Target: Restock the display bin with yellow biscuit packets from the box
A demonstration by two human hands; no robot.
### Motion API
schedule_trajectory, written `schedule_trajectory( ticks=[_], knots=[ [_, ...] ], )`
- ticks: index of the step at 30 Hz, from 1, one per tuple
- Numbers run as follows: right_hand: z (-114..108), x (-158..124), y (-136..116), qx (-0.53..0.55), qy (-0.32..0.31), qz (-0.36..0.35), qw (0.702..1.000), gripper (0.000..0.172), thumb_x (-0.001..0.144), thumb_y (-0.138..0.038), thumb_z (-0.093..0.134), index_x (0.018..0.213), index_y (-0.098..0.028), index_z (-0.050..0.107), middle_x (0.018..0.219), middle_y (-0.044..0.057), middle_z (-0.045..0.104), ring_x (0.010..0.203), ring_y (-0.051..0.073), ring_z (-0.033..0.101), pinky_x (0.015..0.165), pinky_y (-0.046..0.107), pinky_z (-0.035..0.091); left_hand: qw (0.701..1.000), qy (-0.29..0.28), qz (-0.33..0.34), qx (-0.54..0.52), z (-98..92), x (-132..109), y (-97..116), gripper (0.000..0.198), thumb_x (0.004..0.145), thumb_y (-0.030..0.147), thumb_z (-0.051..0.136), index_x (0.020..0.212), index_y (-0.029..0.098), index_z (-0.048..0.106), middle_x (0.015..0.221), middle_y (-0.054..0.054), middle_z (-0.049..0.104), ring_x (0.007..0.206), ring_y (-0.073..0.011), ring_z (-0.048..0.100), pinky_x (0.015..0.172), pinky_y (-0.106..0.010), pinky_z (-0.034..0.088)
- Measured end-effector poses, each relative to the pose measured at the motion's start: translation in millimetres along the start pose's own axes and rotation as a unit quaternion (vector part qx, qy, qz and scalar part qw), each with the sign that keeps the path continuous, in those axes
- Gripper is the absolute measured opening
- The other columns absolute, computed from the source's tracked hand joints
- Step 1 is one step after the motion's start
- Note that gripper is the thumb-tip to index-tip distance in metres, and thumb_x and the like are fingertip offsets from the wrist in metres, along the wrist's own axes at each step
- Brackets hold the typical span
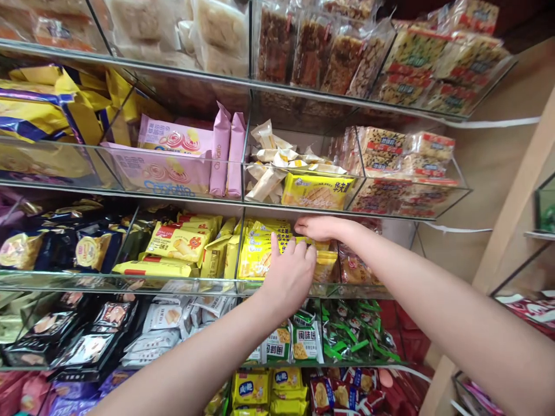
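Note:
Yellow wafer packets (255,254) stand in a row in a clear compartment on the third shelf. My left hand (291,271) reaches over the front edge and closes on these packets, thumb to the left and fingers bent over their tops; the fingertips are hidden. Deeper in the same compartment is my right hand (318,227), just under the shelf above. Its fingers are together and curled down behind the packets, so what they hold, if anything, cannot be made out. On the shelf above, a single yellow wafer packet (318,192) leans against the clear front, before cream-coloured wrapped sticks (277,156).
Clear dividers and a front lip (173,283) bound each compartment. Yellow-red snack packets (180,240) sit to the left, brown packaged snacks (353,263) to the right. Below lie green-white packets (306,341). A wooden post (511,231) rises at the right.

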State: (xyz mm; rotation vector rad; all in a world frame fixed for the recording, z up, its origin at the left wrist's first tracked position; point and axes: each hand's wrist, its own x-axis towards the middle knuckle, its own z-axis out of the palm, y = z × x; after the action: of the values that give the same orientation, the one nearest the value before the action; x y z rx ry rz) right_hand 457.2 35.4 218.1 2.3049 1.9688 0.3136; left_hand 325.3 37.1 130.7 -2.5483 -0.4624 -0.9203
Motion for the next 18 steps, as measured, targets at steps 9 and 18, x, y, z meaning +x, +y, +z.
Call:
schedule_trajectory(
  ticks=[9, 18],
  knots=[
    [4, -13, 9, 0.055, 0.057, -0.024, 0.997, 0.037, 0.087, -0.018, 0.032, 0.118, -0.008, 0.050, 0.126, 0.012, 0.051, 0.113, 0.019, 0.048, 0.093, 0.025, 0.036, 0.980, -0.194, -0.001, -0.038, -2.0, 51, -16, 0.042, 0.084, 0.019, 0.040, 0.122, 0.002, 0.044, 0.124, -0.023, 0.051, 0.116, -0.0336, 0.044, 0.099, -0.064, 0.020],
    [20, -40, 16, -0.030, 0.171, -0.028, 0.984, 0.042, 0.074, -0.008, 0.042, 0.115, -0.009, 0.052, 0.120, 0.016, 0.055, 0.109, 0.024, 0.052, 0.089, 0.031, 0.040, 0.942, -0.325, 0.011, -0.088, 9.2, 93, -36, 0.047, 0.073, 0.028, 0.057, 0.117, 0.011, 0.055, 0.126, -0.018, 0.052, 0.114, -0.0336, 0.048, 0.095, -0.042, 0.037]
  ],
)
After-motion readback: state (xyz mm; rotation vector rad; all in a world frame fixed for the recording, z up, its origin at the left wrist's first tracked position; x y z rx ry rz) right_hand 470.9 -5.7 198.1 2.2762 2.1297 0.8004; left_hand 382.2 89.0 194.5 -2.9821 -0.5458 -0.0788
